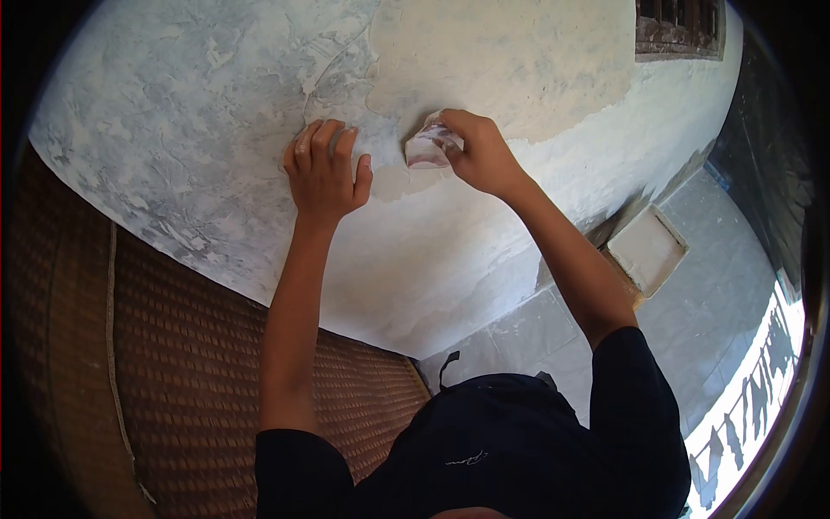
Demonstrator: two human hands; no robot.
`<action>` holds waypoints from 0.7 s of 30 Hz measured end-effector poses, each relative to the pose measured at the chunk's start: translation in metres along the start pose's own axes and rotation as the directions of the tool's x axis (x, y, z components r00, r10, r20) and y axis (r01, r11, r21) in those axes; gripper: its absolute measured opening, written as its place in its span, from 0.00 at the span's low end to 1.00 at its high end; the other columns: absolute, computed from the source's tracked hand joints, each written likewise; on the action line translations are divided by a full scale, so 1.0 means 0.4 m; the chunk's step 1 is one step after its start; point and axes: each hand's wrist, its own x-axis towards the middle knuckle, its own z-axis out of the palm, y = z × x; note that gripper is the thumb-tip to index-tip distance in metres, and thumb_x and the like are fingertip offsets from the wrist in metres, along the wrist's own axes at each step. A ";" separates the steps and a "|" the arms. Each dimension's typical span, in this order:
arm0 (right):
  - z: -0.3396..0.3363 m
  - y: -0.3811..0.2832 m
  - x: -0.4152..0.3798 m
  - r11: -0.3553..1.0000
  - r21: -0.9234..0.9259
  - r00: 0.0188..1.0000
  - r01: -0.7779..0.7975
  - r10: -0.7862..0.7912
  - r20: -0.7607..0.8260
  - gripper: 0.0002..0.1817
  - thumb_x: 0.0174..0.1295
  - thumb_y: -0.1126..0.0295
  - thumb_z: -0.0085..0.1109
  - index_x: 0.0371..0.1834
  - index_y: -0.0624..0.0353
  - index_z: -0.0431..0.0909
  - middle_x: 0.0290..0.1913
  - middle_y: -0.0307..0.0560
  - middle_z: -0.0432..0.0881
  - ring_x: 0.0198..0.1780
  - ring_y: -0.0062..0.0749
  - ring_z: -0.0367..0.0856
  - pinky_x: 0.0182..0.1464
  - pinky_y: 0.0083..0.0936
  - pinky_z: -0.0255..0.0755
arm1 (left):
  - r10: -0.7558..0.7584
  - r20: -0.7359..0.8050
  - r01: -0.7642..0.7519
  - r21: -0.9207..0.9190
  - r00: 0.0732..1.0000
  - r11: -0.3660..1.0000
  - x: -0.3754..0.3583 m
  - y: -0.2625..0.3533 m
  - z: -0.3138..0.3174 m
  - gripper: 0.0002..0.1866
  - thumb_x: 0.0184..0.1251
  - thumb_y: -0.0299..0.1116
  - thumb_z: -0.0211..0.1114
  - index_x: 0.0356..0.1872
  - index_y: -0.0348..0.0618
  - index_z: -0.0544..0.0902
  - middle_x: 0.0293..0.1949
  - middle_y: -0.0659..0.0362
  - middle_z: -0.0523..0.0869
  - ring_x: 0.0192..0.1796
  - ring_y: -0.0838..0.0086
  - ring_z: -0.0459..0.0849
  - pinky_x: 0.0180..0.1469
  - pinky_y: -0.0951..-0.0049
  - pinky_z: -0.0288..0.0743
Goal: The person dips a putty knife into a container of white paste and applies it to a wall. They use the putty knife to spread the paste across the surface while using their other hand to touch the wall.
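My left hand [324,169] rests against the patchy grey-white wall [199,112], fingers apart and slightly bent, with nothing held. To its right, my right hand [480,156] grips a whitish, plaster-smeared scraper [426,149] between thumb and fingers. The scraper lies at the wall, where a cream patch [501,60] meets paler plaster. Its far side and some of my right fingertips are hidden.
A square tray [647,251] of pale material stands on the grey tiled floor [536,333] at the right. Brown woven panelling [190,346] borders the wall at lower left. A barred wooden window [680,26] is at upper right.
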 end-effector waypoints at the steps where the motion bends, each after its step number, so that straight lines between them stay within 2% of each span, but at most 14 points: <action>1: -0.017 -0.005 0.015 1.000 0.016 0.993 -0.008 0.010 -0.121 0.11 0.52 0.86 0.57 0.39 0.66 0.75 0.37 0.56 0.81 0.38 0.44 0.81 0.42 0.27 0.73 | -0.001 -0.001 0.001 -0.001 1.000 1.000 -0.001 0.000 0.001 0.18 0.64 0.43 0.54 0.52 0.48 0.73 0.52 0.57 0.76 0.58 0.61 0.70 0.61 0.57 0.54; 3: -0.051 -0.009 0.036 0.998 0.060 0.978 -0.018 0.030 -0.205 0.11 0.54 0.86 0.55 0.40 0.65 0.75 0.37 0.55 0.81 0.38 0.42 0.82 0.43 0.26 0.73 | -0.006 0.002 0.006 -0.004 1.000 1.000 -0.005 0.000 0.001 0.18 0.64 0.43 0.54 0.52 0.48 0.73 0.52 0.57 0.76 0.59 0.61 0.70 0.61 0.57 0.54; 5: -0.058 -0.022 0.026 0.997 0.067 0.988 -0.050 0.059 -0.143 0.14 0.52 0.88 0.54 0.42 0.65 0.75 0.37 0.55 0.81 0.39 0.43 0.82 0.43 0.25 0.74 | -0.002 -0.007 0.002 -0.002 1.000 1.000 -0.003 0.001 0.002 0.18 0.64 0.44 0.54 0.52 0.48 0.73 0.52 0.58 0.76 0.59 0.61 0.70 0.61 0.57 0.54; 7: -0.033 -0.021 0.000 0.998 0.055 0.992 0.038 -0.044 0.120 0.16 0.49 0.89 0.55 0.42 0.65 0.75 0.38 0.55 0.81 0.41 0.45 0.81 0.43 0.26 0.74 | -0.008 -0.009 0.008 -0.008 1.000 1.000 -0.003 0.003 0.003 0.18 0.64 0.44 0.54 0.51 0.48 0.73 0.51 0.58 0.76 0.59 0.61 0.70 0.61 0.57 0.54; 8: -0.023 -0.019 -0.012 0.999 0.035 0.975 0.009 -0.016 0.222 0.17 0.48 0.89 0.55 0.42 0.65 0.75 0.39 0.56 0.80 0.43 0.47 0.81 0.43 0.29 0.74 | -0.008 -0.009 0.008 -0.012 1.000 1.000 -0.002 0.001 0.002 0.18 0.64 0.44 0.54 0.51 0.48 0.73 0.51 0.58 0.76 0.59 0.61 0.70 0.61 0.57 0.54; 9: -0.011 -0.001 -0.016 0.999 0.035 0.975 0.013 -0.021 0.222 0.17 0.48 0.89 0.55 0.42 0.65 0.75 0.39 0.56 0.80 0.43 0.47 0.81 0.43 0.29 0.74 | -0.008 -0.011 0.008 -0.008 1.000 1.000 -0.001 0.000 0.003 0.18 0.64 0.44 0.54 0.51 0.48 0.73 0.51 0.58 0.76 0.59 0.61 0.70 0.61 0.57 0.54; 11: -0.001 0.018 -0.012 0.993 -0.042 0.987 0.108 -0.102 0.125 0.16 0.48 0.88 0.57 0.42 0.65 0.75 0.38 0.57 0.81 0.41 0.47 0.80 0.43 0.29 0.74 | -0.014 -0.048 0.014 0.015 0.999 1.000 0.000 0.003 0.006 0.17 0.62 0.43 0.53 0.50 0.51 0.74 0.49 0.60 0.77 0.56 0.65 0.72 0.59 0.59 0.56; 12: -0.021 0.018 -0.002 0.999 -0.020 0.997 -0.029 0.030 0.070 0.16 0.49 0.87 0.57 0.43 0.65 0.75 0.38 0.56 0.81 0.40 0.45 0.81 0.44 0.27 0.73 | -0.012 -0.047 0.012 0.014 0.999 1.000 -0.001 0.004 0.005 0.17 0.62 0.43 0.53 0.50 0.51 0.74 0.49 0.60 0.77 0.56 0.65 0.72 0.59 0.59 0.56; 13: -0.038 0.015 0.011 0.997 0.059 0.995 -0.054 0.059 -0.081 0.13 0.53 0.85 0.56 0.42 0.65 0.75 0.37 0.54 0.81 0.39 0.37 0.81 0.44 0.24 0.73 | -0.013 -0.047 0.013 0.010 0.999 1.000 -0.001 0.004 0.005 0.17 0.62 0.43 0.53 0.50 0.51 0.74 0.49 0.60 0.77 0.56 0.65 0.72 0.59 0.59 0.56; 15: -0.075 0.008 0.037 0.981 0.124 0.961 -0.148 0.172 -0.217 0.10 0.57 0.84 0.55 0.41 0.66 0.75 0.36 0.51 0.80 0.39 0.29 0.80 0.45 0.23 0.72 | -0.018 -0.049 0.018 0.008 0.999 1.000 0.001 0.004 0.005 0.17 0.62 0.43 0.53 0.50 0.51 0.74 0.49 0.60 0.77 0.56 0.65 0.72 0.59 0.59 0.56; 16: -0.082 -0.002 0.041 0.983 0.164 0.953 -0.077 0.121 -0.277 0.13 0.50 0.85 0.56 0.41 0.65 0.75 0.35 0.56 0.81 0.40 0.48 0.82 0.43 0.30 0.74 | -0.020 -0.046 0.020 0.014 0.999 1.000 0.002 0.004 0.004 0.17 0.62 0.43 0.53 0.50 0.51 0.74 0.49 0.60 0.77 0.56 0.65 0.72 0.59 0.59 0.56; 17: -0.076 -0.008 0.033 0.983 0.166 0.953 -0.079 0.123 -0.276 0.13 0.50 0.85 0.56 0.41 0.65 0.75 0.35 0.56 0.81 0.40 0.48 0.82 0.43 0.30 0.74 | -0.020 -0.043 0.021 0.019 0.999 1.000 0.002 0.006 0.004 0.17 0.62 0.43 0.53 0.50 0.51 0.74 0.49 0.60 0.77 0.56 0.65 0.72 0.59 0.59 0.56; 19: -0.061 -0.026 0.010 0.993 0.110 0.997 -0.051 0.057 -0.054 0.14 0.49 0.85 0.56 0.41 0.65 0.75 0.37 0.55 0.81 0.41 0.50 0.81 0.44 0.31 0.74 | -0.022 -0.042 0.023 0.021 0.999 1.000 0.000 0.006 0.005 0.17 0.62 0.43 0.53 0.50 0.51 0.74 0.49 0.60 0.77 0.56 0.65 0.72 0.59 0.59 0.56; 21: -0.012 -0.007 -0.021 0.996 0.088 0.996 0.027 -0.035 0.087 0.15 0.47 0.86 0.57 0.41 0.65 0.76 0.39 0.57 0.81 0.44 0.56 0.79 0.45 0.35 0.73 | -0.018 -0.044 0.019 0.022 0.999 1.000 0.003 0.007 0.003 0.16 0.62 0.43 0.53 0.49 0.51 0.74 0.48 0.60 0.77 0.56 0.65 0.72 0.60 0.59 0.56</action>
